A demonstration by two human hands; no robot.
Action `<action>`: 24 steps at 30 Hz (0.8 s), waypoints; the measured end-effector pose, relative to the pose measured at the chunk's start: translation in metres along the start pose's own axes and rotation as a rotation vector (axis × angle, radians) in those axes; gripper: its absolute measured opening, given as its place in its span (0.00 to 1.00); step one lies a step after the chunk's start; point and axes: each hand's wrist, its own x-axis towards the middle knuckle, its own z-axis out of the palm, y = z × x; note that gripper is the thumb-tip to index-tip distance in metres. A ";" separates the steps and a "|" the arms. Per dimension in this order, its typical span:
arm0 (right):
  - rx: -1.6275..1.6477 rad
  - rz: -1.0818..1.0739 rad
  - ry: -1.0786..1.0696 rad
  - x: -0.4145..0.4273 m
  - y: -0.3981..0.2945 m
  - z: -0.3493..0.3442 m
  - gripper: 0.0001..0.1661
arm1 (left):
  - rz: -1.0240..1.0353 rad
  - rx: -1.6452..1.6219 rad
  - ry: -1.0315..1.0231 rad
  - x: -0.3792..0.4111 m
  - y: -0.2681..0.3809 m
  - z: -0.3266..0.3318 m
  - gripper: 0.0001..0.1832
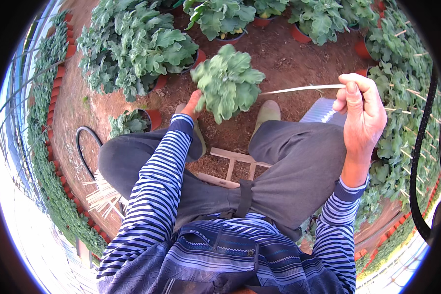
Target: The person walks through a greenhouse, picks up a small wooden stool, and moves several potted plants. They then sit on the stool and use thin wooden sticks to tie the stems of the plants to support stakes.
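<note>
My left hand (193,106) is at the left edge of a leafy green plant (229,84) in front of me; leaves cover most of its fingers, so its grip and the plant's pot do not show. My right hand (362,106), raised over my right knee, pinches one end of a thin pale wooden stick (308,88) between thumb and fingers. The stick points left, and its far end reaches the plant's right side; whether it touches the leaves or passes behind them I cannot tell.
Potted plants (132,47) crowd the far left and top, with staked plants (404,95) along the right. A small potted plant (128,123) and a bundle of pale sticks (104,196) lie by my left knee. A wooden frame (233,158) is between my legs, a clear plastic sheet (321,110) beyond my right knee.
</note>
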 end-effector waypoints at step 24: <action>-0.037 0.088 0.005 0.003 0.011 0.000 0.11 | 0.090 -0.117 0.333 0.001 -0.078 -0.004 0.22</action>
